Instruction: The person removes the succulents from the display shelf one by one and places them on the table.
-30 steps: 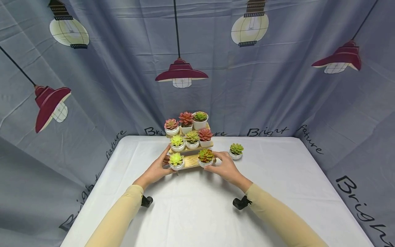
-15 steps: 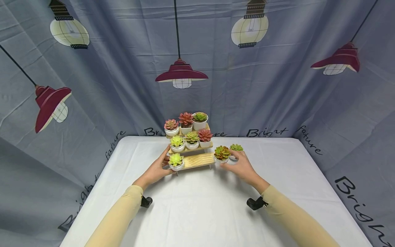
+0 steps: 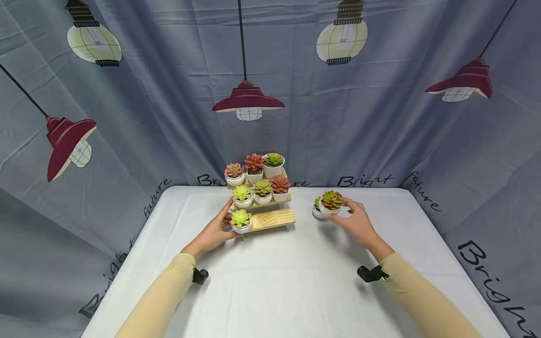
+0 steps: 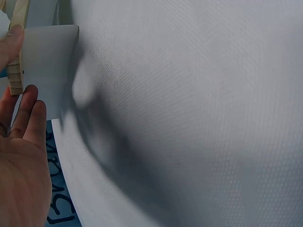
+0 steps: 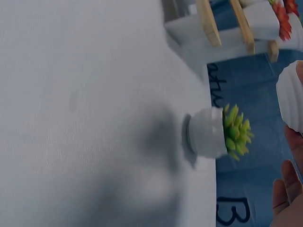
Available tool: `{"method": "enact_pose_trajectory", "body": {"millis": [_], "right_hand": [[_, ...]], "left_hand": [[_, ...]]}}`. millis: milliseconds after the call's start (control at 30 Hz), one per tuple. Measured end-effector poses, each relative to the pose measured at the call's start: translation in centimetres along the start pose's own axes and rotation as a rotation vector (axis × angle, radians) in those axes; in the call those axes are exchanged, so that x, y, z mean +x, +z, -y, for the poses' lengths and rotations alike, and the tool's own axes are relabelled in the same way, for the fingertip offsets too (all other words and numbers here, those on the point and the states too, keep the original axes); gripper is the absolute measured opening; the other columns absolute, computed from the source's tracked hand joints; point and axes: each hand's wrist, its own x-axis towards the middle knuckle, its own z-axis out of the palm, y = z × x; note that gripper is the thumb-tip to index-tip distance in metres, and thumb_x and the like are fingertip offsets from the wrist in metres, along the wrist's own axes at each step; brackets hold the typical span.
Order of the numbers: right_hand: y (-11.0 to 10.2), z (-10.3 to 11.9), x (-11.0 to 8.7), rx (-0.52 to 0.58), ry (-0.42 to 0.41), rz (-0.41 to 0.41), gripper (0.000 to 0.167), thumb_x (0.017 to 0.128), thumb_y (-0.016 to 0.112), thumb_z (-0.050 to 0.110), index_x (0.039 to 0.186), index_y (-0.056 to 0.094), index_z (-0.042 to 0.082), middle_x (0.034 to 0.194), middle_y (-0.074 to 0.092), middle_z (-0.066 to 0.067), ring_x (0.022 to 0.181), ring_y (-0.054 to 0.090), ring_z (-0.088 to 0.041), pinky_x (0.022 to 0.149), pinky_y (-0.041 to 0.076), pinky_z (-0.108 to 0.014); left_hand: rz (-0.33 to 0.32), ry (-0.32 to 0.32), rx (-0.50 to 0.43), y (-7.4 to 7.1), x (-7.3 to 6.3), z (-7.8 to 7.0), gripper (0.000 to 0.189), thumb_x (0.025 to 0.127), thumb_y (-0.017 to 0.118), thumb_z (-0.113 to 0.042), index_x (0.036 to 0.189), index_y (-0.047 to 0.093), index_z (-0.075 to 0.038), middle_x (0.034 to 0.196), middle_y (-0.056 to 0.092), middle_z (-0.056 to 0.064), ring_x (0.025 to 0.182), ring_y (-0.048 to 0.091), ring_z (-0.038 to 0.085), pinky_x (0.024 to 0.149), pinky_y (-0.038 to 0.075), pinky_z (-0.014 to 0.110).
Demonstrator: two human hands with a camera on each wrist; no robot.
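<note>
My right hand (image 3: 357,223) holds a small white potted succulent (image 3: 332,201) with orange-tipped green leaves by its pot. In the right wrist view this white pot (image 5: 291,97) is held off the table. Just beside it, partly hidden in the head view, a green potted succulent (image 5: 208,133) stands on the cloth. My left hand (image 3: 215,231) grips the left end of a tiered wooden plant stand (image 3: 272,219), next to a yellow-green potted succulent (image 3: 241,220). In the left wrist view the thumb (image 4: 12,42) lies on the wooden board (image 4: 15,80), with fingers at its end.
Several potted succulents stand on the upper tiers, including a red one (image 3: 280,184) and a green one (image 3: 274,162). White cloth (image 3: 270,286) covers the table. A grey-blue printed curtain (image 3: 169,94) hangs close behind the stand.
My right hand has taken the orange-green succulent off the right end of the bottom tier and carried it right, to the green succulent. My left hand has stayed in place.
</note>
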Motion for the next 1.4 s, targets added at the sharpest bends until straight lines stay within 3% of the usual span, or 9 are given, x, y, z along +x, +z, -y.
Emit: {"method": "enact_pose_trajectory", "body": {"millis": [133,367,500,767,1033,1400], "right_hand": [[-1.2,-0.8,0.0,-0.011,0.019,-0.027,0.096,0.089,0.078,0.049,0.16,0.032,0.003,0.15,0.036,-0.028,0.136,0.033,-0.048,0.105,0.04,-0.063],[-2.6,-2.2,0.1,0.035,0.033,-0.047,0.094,0.089,0.08,0.045,0.16,0.033,0.004,0.151,0.033,-0.029,0.14,0.029,-0.048,0.107,0.038,-0.062],[-3.1,-3.1,0.4,0.044,0.05,-0.051,0.096,0.089,0.08,0.046,0.16,0.032,0.004,0.152,0.033,-0.029,0.141,0.028,-0.047,0.108,0.037,-0.063],[-3.8,-4.4,0.8,0.036,0.046,-0.065,0.094,0.089,0.08,0.043,0.159,0.033,0.002,0.152,0.035,-0.031,0.141,0.029,-0.049,0.11,0.034,-0.066],[-4.1,-5.6,1.0,0.031,0.133,-0.067,0.096,0.09,0.078,0.047,0.163,0.028,0.008,0.156,0.032,-0.028,0.142,0.026,-0.05,0.107,0.036,-0.068],[-3.6,-6.9,1.9,0.041,0.137,-0.054,0.098,0.089,0.079,0.049,0.161,0.03,0.003,0.156,0.033,-0.031,0.146,0.023,-0.05,0.112,0.031,-0.07]], "left_hand": [[-0.003,0.006,-0.003,0.0,0.0,0.1,0.117,0.084,0.085,-0.004,0.166,0.008,-0.036,0.129,0.046,0.016,0.125,0.051,0.032,0.118,0.038,0.047],[-0.005,0.005,-0.01,0.1,-0.1,-0.3,0.116,0.084,0.083,0.0,0.167,0.006,-0.027,0.13,0.044,0.02,0.125,0.049,0.037,0.118,0.037,0.053],[-0.007,-0.002,-0.01,0.1,0.1,0.3,0.117,0.084,0.086,-0.007,0.166,0.008,-0.034,0.131,0.044,0.017,0.125,0.051,0.034,0.117,0.039,0.05],[-0.006,-0.018,0.006,0.0,0.0,-0.1,0.117,0.084,0.087,-0.01,0.166,0.008,-0.036,0.132,0.046,0.016,0.128,0.051,0.033,0.117,0.04,0.046],[0.004,-0.008,-0.001,0.0,0.2,0.2,0.116,0.085,0.085,-0.009,0.166,0.007,-0.035,0.13,0.045,0.015,0.127,0.05,0.033,0.117,0.039,0.049],[-0.001,-0.011,0.0,0.1,0.1,0.2,0.115,0.085,0.085,-0.008,0.165,0.008,-0.038,0.131,0.045,0.015,0.125,0.05,0.031,0.117,0.039,0.049]]}}
